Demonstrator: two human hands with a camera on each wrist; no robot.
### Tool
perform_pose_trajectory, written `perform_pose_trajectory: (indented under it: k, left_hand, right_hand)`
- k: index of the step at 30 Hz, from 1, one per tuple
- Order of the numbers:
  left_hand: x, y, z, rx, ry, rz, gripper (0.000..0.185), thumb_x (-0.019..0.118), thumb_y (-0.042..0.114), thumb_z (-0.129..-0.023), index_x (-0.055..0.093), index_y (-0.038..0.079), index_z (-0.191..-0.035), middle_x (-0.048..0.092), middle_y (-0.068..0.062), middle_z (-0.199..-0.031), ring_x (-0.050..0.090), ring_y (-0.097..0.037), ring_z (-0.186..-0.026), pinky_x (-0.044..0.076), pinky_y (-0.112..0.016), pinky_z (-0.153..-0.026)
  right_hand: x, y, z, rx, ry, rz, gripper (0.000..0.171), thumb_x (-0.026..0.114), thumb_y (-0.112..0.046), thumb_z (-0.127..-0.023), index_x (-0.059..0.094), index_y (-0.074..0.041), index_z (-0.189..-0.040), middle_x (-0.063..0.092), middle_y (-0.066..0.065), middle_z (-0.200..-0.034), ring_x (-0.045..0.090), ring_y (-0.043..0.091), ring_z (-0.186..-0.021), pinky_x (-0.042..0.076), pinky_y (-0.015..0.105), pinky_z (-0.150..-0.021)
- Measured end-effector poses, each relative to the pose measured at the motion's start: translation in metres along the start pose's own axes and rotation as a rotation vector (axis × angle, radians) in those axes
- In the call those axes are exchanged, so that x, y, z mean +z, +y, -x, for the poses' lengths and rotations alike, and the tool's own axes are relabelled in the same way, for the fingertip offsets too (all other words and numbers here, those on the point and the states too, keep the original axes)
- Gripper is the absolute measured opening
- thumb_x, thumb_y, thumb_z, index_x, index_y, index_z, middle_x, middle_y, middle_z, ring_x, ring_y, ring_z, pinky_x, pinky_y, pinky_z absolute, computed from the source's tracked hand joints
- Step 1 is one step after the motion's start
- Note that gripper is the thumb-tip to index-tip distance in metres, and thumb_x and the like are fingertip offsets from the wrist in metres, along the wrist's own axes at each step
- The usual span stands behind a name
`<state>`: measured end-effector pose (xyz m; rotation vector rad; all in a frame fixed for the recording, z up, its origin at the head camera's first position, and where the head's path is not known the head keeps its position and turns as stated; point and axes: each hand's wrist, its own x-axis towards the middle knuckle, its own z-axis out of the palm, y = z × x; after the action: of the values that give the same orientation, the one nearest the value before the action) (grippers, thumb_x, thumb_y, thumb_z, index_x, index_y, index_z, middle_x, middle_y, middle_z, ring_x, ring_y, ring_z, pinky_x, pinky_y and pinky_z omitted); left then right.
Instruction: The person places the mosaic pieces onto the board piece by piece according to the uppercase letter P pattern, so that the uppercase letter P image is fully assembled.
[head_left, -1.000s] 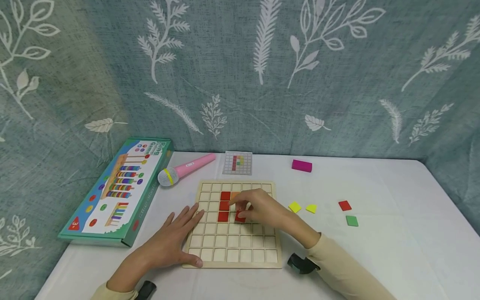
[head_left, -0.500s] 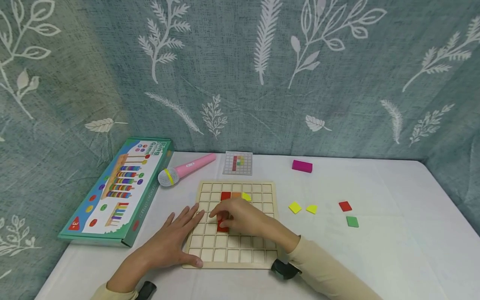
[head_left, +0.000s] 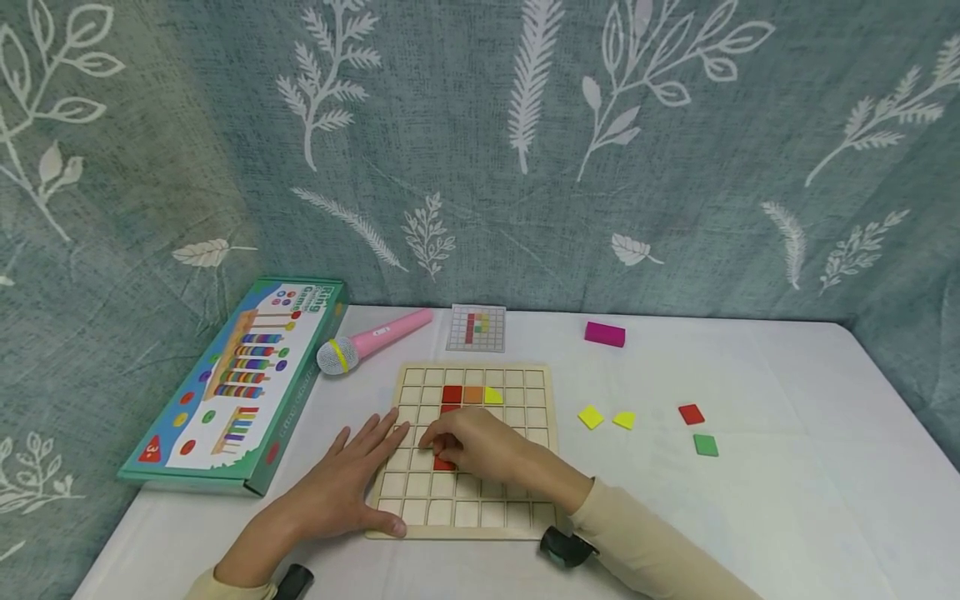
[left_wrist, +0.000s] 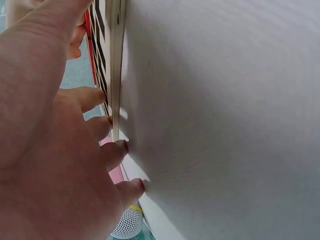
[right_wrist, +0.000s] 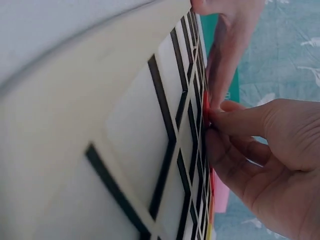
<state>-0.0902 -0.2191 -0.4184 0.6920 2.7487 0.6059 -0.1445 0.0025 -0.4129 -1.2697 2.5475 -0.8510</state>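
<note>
Now the right hand (head_left: 480, 446) is seen lower on the wooden grid board (head_left: 542, 500) than a second ago, when it was held near the upper rows; the red tile (head_left: 444, 463) has been carried down with it and is pinched between curled thumb and fingertips over a cell in the left-middle of the board, below the column of red tiles (head_left: 451, 395). An orange tile (head_left: 472, 394) and a yellow piece (head_left: 492, 395), hidden earlier, are uncovered in the second row. The left hand (head_left: 341, 492) is unchanged, laid flat with straight fingers across the board's left edge, nothing being gripped.

Open room is left on the white surface (head_left: 787, 500) to the right, where two yellow tiles (head_left: 590, 416), a red tile and a green tile (head_left: 704, 445) are scattered. On the left, the board is flanked by a game box (head_left: 240, 383) and a pink toy microphone (head_left: 371, 339). A pattern card (head_left: 476, 327) and a magenta block (head_left: 604, 334) are set near the far edge, against a leaf-printed curtain (head_left: 525, 150).
</note>
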Motion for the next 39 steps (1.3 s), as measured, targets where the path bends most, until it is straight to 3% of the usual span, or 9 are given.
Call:
perform_pose_trajectory:
  k: [10,22,32,39]
  left_hand:
    - [0.001,0.002,0.000,-0.013,-0.011,0.000,0.112,0.064,0.068,-0.058,0.018,0.015,-0.145,0.008,-0.007,-0.151,0.007,-0.033,-0.137,0.004,-0.054,-0.108]
    - [0.000,0.002,0.002,-0.022,-0.019,0.012,0.113,0.065,0.068,-0.058,0.017,0.015,-0.146,0.006,-0.006,-0.152,0.006,-0.031,-0.137,0.002,-0.053,-0.107]
    - [-0.001,0.002,0.002,-0.013,-0.004,0.015,0.113,0.066,0.067,-0.058,0.017,0.015,-0.146,0.007,-0.007,-0.152,0.006,-0.034,-0.137,0.003,-0.055,-0.107]
    - [-0.001,0.004,0.000,-0.018,-0.015,0.009,0.113,0.065,0.067,-0.058,0.017,0.016,-0.146,0.007,-0.007,-0.152,0.006,-0.034,-0.137,0.003,-0.054,-0.107]
  right_hand:
    - [-0.016,0.005,0.013,0.008,-0.021,-0.082,0.023,0.064,-0.006,-0.082,0.066,-0.012,-0.105,0.064,-0.007,-0.093,0.054,0.000,-0.080,0.045,0.011,-0.072]
    - [-0.056,0.032,0.059,0.123,0.062,-0.173,0.025,0.063,-0.004,-0.083,0.065,-0.006,-0.107,0.065,0.002,-0.090,0.056,0.006,-0.081,0.050,0.019,-0.073]
    - [-0.081,0.073,0.113,0.223,0.172,-0.120,0.025,0.065,-0.001,-0.080,0.065,-0.005,-0.105,0.064,0.000,-0.086,0.057,0.009,-0.080,0.052,0.024,-0.072]
    - [-0.104,0.096,0.151,0.301,0.214,-0.023,0.029,0.066,0.001,-0.078,0.064,-0.003,-0.106,0.065,0.002,-0.091,0.058,0.013,-0.082,0.052,0.026,-0.071]
